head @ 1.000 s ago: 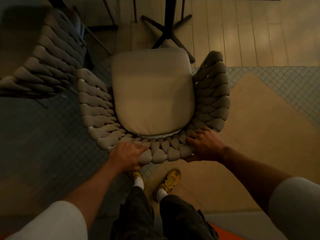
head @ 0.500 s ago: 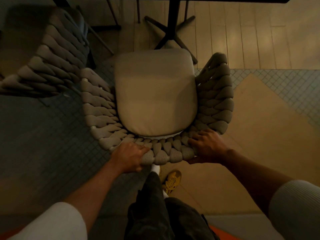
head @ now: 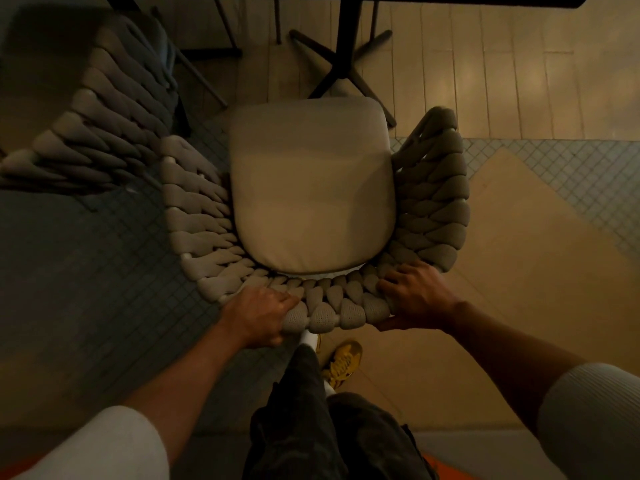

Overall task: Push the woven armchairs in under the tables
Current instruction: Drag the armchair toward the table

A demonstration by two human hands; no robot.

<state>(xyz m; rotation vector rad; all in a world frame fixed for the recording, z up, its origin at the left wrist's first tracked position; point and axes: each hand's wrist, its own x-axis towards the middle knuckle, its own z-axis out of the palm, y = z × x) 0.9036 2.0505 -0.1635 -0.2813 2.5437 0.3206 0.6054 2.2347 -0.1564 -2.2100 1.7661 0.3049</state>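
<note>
Far out to the left of the left hand, a second armchair (head: 104,109) is standing on small square tiles (head: 86,271), its back built from thick, puffy woven bands fanning out in rows. A white sleeve (head: 104,445) is covering the left upper arm. The left hand (head: 258,315) is gripping the rounded top rim of the nearer armchair (head: 194,209), fingers curling over the plump knitted loops.

This armchair is sitting directly in front of both hands. Its curved back and arms are wrapping a horseshoe of fat grey-beige braid around a smooth, pale cushion (head: 311,188) with softly rounded corners. Beyond the cushion, farther from the hands, the table (head: 344,36) is showing a slim dark post with splayed flat feet on pale floorboards (head: 485,81). The cushion's front edge is lying just by those feet, and the dark tabletop edge is running along the top of the view.

Below the hands, dark creased trousers (head: 294,427) and a yellow laced shoe (head: 343,363) are showing. The right hand (head: 415,296) is grasping the same rim at its right corner, fingers spreading over the weave and the thumb hooking under the outer side. A ribbed light sleeve (head: 595,410) is covering the right arm. To the right of that hand, a smooth tan panel (head: 519,254) is cutting diagonally across the tiles.
</note>
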